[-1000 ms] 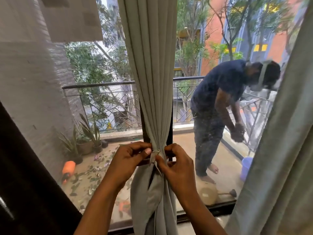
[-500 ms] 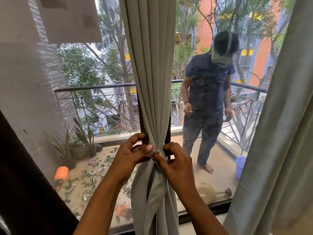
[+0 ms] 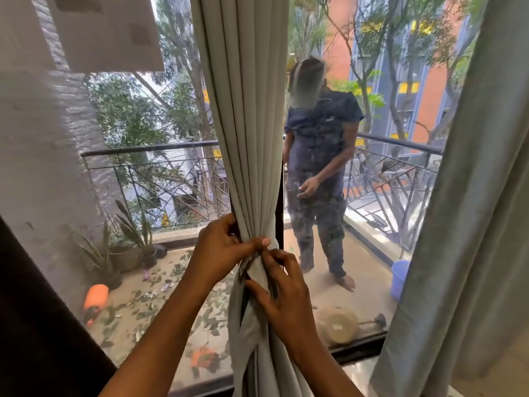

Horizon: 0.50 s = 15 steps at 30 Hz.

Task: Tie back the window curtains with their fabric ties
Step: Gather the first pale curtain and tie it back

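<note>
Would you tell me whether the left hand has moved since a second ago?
Yes: the left hand rose slightly; its knuckles now overlap the balcony kerb.

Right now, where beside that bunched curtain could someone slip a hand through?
Room lies either side of the gathered curtain: left toward the dark panel, right toward the right curtain. It is crowded at the fabric tie, where left hand and right hand meet.

Both forearms reach up to the curtain (image 3: pixel 252 167): left hand (image 3: pixel 224 252) curled round its gathered waist (thumb across the front), right hand (image 3: pixel 284 296) just below, fingertips pinching its folds
</note>
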Each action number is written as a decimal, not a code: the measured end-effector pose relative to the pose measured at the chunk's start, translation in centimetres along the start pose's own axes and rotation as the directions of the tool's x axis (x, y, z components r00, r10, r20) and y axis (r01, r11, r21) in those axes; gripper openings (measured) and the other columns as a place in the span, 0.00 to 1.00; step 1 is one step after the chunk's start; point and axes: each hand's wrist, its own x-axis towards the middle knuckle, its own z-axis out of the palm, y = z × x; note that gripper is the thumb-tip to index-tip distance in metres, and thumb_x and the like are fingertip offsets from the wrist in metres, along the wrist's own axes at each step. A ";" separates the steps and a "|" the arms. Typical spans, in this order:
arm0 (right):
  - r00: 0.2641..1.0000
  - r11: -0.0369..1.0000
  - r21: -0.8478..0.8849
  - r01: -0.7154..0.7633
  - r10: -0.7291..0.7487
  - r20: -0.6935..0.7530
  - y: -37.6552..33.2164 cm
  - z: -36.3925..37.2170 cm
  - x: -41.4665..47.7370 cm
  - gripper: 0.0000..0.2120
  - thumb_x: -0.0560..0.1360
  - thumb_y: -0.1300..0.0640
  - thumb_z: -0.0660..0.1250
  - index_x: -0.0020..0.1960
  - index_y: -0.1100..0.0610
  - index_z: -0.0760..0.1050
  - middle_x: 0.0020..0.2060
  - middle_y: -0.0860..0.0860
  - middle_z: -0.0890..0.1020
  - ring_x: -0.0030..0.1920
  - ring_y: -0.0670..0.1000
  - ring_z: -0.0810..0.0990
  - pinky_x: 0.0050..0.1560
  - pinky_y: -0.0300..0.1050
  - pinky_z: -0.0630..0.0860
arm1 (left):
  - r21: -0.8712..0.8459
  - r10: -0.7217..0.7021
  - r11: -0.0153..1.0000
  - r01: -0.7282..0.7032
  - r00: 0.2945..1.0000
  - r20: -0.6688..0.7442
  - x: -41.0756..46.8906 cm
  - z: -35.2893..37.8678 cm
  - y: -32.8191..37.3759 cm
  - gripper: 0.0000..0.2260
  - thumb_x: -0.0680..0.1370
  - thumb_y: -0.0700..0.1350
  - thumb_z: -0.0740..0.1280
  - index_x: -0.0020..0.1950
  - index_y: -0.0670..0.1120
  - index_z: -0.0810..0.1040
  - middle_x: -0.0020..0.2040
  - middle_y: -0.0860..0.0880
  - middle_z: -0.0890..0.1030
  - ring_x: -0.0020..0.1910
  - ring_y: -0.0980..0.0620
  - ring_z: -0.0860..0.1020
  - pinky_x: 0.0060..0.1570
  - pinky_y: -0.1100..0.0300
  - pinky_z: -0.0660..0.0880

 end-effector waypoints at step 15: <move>0.982 0.963 -0.259 0.076 -0.117 -0.146 0.4 -2.3 -0.2 0.05 0.72 0.57 0.67 0.46 0.52 0.72 0.41 0.48 0.77 0.40 0.47 0.76 0.36 0.39 0.73 | -0.054 -0.033 0.998 0.032 0.999 -0.031 1.1 0.6 -0.8 0.12 0.69 0.39 0.77 0.48 0.50 0.80 0.43 0.48 0.85 0.35 0.49 0.84 0.39 0.49 0.82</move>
